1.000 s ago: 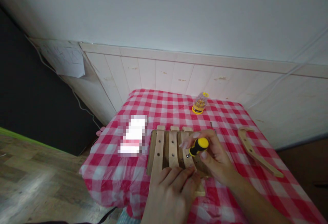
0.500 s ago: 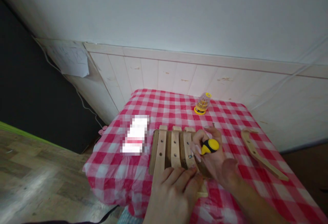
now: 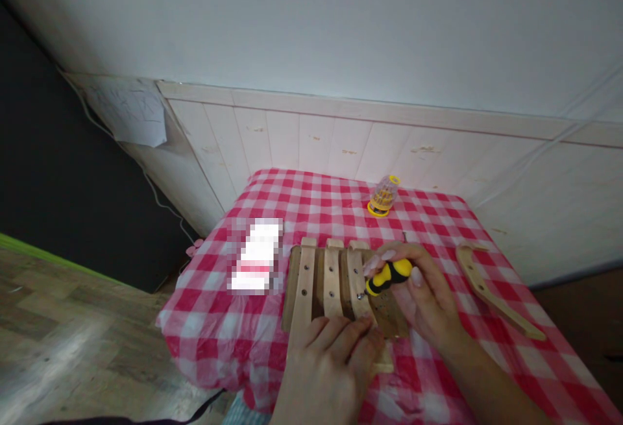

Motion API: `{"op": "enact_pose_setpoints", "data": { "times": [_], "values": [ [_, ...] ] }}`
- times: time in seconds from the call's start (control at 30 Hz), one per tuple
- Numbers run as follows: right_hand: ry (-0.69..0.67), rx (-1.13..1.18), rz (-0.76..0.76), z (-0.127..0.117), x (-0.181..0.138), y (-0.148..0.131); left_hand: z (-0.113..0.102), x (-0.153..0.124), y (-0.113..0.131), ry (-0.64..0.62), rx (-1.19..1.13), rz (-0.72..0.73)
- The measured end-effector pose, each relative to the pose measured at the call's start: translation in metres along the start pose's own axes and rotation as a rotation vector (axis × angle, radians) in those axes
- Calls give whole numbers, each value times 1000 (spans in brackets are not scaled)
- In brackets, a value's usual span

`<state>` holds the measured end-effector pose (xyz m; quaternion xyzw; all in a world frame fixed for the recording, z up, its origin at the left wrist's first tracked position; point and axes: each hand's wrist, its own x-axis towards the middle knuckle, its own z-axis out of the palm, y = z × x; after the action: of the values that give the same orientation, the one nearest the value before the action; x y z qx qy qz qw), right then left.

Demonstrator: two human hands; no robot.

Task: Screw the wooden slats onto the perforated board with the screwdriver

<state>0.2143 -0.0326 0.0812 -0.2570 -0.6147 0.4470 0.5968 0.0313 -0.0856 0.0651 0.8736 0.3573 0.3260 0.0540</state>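
Note:
My right hand [image 3: 428,292] grips a yellow-and-black screwdriver [image 3: 390,277], tilted with its tip at a screw [image 3: 361,296] in the rightmost pale wooden strip [image 3: 357,276] of the rack. My left hand [image 3: 335,353] is pressed over the near ends of the strips. Its fingertips are curled on the rightmost strip, holding it down. Two more strips, a middle one [image 3: 331,282] and a left one [image 3: 306,282], lie side by side across a darker wooden board [image 3: 396,321], with screws in them. The near part of the strips is hidden under my left hand.
A loose curved wooden piece [image 3: 496,295] lies on the right of the checked tablecloth [image 3: 311,194]. Toward the wall stands a clear, yellow-based bit holder [image 3: 383,198]. A blurred white-and-pink item [image 3: 257,256] lies left of the board. A small screw [image 3: 403,237] is beyond my right hand.
My right hand has turned and opened its grip outward, so the screwdriver now lies more sideways, its tip at the screw. My left hand stays in place.

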Motion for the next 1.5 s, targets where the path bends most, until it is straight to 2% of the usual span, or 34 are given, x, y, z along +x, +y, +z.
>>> {"op": "enact_pose_setpoints", "data": {
  "times": [0.2, 0.33, 0.47, 0.6, 0.7, 0.87, 0.97, 1.07, 1.23, 1.33, 1.5],
  "values": [
    [-87, 119, 56, 1, -2, -2, 0, 2, 2, 49, -17, 9],
    [-69, 101, 66, 1, -6, 3, 0, 2, 3, 74, -25, 0],
    [-29, 95, 46, 6, -4, 4, 1, 0, 2, 39, -21, -3],
    [23, 155, 151, 9, -1, 2, 3, -2, 0, -8, -3, 2],
    [-49, 152, 177, 4, -2, 3, 2, -2, -1, 0, -1, 13],
    [-189, 24, 65, 0, -7, 0, 2, -2, -1, -63, 23, 32],
    [-236, 80, 78, 4, -7, -4, 2, 0, -1, -29, 10, 17],
    [-203, 145, 106, 8, -8, -3, 2, 0, -1, 15, -12, 16],
    [-57, 152, 173, 8, -9, 6, 2, -3, -2, -66, 9, 18],
    [-98, 126, 217, 3, -11, 9, 3, -4, -3, -82, 18, 27],
    [-159, 0, 101, 0, -10, 4, 0, -1, -2, -19, -10, 29]
  ]
}}
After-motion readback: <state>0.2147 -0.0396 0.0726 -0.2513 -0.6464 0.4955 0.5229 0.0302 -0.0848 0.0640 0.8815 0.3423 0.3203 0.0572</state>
